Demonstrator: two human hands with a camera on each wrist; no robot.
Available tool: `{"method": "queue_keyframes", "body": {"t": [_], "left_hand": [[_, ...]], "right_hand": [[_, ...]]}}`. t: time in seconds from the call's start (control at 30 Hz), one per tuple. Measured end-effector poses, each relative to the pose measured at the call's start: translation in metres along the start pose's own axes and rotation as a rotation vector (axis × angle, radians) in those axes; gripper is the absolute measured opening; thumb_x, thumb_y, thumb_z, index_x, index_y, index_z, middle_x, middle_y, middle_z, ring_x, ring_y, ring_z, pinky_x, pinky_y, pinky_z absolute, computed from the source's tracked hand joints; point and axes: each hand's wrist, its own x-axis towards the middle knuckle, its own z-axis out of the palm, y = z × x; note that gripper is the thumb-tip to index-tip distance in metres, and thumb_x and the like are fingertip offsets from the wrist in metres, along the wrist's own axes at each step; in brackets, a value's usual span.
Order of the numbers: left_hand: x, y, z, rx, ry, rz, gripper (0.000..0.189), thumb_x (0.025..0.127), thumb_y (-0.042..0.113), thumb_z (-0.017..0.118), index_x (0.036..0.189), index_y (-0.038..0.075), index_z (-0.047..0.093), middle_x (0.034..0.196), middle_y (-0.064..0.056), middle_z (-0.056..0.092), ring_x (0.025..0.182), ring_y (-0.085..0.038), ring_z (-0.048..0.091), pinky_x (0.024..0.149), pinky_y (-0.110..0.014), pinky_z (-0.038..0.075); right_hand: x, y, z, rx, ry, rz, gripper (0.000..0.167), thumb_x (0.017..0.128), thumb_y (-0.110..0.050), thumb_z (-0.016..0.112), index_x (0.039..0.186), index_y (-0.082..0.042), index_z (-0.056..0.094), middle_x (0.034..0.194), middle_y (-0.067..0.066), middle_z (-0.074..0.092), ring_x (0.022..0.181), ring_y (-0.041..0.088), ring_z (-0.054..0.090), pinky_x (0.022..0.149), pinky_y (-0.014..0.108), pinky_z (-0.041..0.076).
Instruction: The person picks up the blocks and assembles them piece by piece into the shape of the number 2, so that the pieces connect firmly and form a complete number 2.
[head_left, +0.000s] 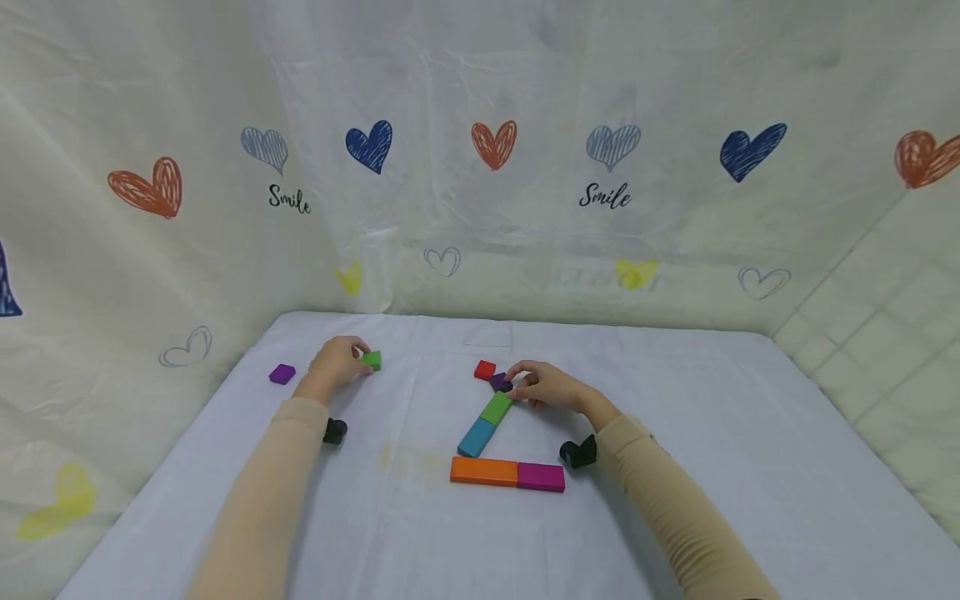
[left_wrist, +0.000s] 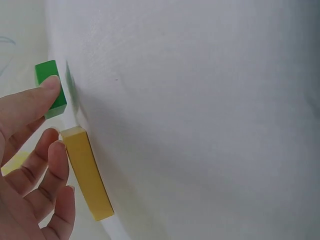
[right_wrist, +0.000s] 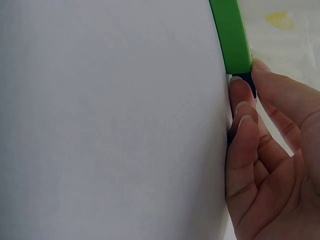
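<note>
Between thumb and fingers my left hand (head_left: pixel 335 364) pinches a small green block (head_left: pixel 373 360), tilted and lifted off the cloth in the left wrist view. A long yellow block (left_wrist: pixel 90 175) lies just beside its other fingers; in the head view the hand hides it. My right hand (head_left: pixel 553 388) pinches a dark blue block (head_left: pixel 497 382), mostly covered by the fingertips in the right wrist view. That block sits at the far end of a longer green block (head_left: pixel 496 407), which adjoins a blue block (head_left: pixel 476 437). Beyond the dark block lies a red block (head_left: pixel 484 368).
Nearer the front, an orange block (head_left: pixel 483 471) and a magenta block (head_left: pixel 541 477) lie end to end. A purple block (head_left: pixel 282 374) lies at the left. White cloth (head_left: pixel 397 533) covers the table, and a heart-printed curtain (head_left: pixel 450 208) hangs behind.
</note>
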Motion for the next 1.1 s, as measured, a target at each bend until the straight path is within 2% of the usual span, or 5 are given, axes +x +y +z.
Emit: {"method": "queue_keyframes", "body": {"t": [0.33, 0.53, 0.87, 0.97, 1.1], "left_hand": [[-0.001, 0.005, 0.002, -0.026, -0.009, 0.028, 0.038, 0.088, 0.012, 0.077, 0.121, -0.002, 0.066, 0.118, -0.021, 0.064, 0.108, -0.036, 0.058, 0.097, -0.050, 0.045], [-0.001, 0.011, 0.004, -0.073, -0.013, 0.027, 0.036, 0.091, 0.012, 0.075, 0.123, -0.002, 0.065, 0.127, -0.020, 0.064, 0.115, -0.036, 0.057, 0.098, -0.049, 0.047], [0.001, 0.026, 0.013, -0.109, -0.001, 0.097, 0.034, 0.092, 0.012, 0.076, 0.122, 0.000, 0.066, 0.126, -0.018, 0.067, 0.120, -0.036, 0.057, 0.100, -0.050, 0.045], [0.002, 0.032, 0.019, -0.106, -0.009, 0.102, 0.035, 0.092, 0.013, 0.076, 0.124, 0.001, 0.065, 0.127, -0.016, 0.067, 0.120, -0.035, 0.057, 0.101, -0.049, 0.045], [0.003, 0.042, 0.025, -0.055, -0.010, 0.112, 0.036, 0.092, 0.015, 0.077, 0.125, 0.003, 0.066, 0.127, -0.015, 0.068, 0.120, -0.034, 0.058, 0.099, -0.050, 0.045]], "right_hand": [[0.002, 0.004, 0.000, 0.011, 0.002, 0.010, 0.029, 0.102, -0.016, 0.064, 0.129, -0.009, 0.059, 0.097, 0.007, 0.066, 0.080, 0.022, 0.056, 0.075, 0.028, 0.049], [0.002, 0.003, 0.000, 0.010, 0.003, 0.003, 0.029, 0.102, -0.016, 0.065, 0.129, -0.009, 0.060, 0.095, 0.007, 0.065, 0.077, 0.021, 0.055, 0.073, 0.029, 0.049], [0.002, 0.003, -0.001, 0.016, 0.002, 0.000, 0.029, 0.102, -0.016, 0.065, 0.129, -0.009, 0.059, 0.094, 0.007, 0.065, 0.075, 0.021, 0.055, 0.072, 0.028, 0.048], [0.001, 0.003, 0.000, 0.020, 0.003, 0.005, 0.029, 0.102, -0.017, 0.065, 0.129, -0.009, 0.059, 0.094, 0.008, 0.065, 0.075, 0.021, 0.055, 0.072, 0.028, 0.048], [0.000, 0.001, 0.000, 0.022, 0.000, 0.010, 0.029, 0.102, -0.017, 0.065, 0.129, -0.009, 0.059, 0.096, 0.008, 0.065, 0.076, 0.021, 0.055, 0.072, 0.027, 0.048]]}}
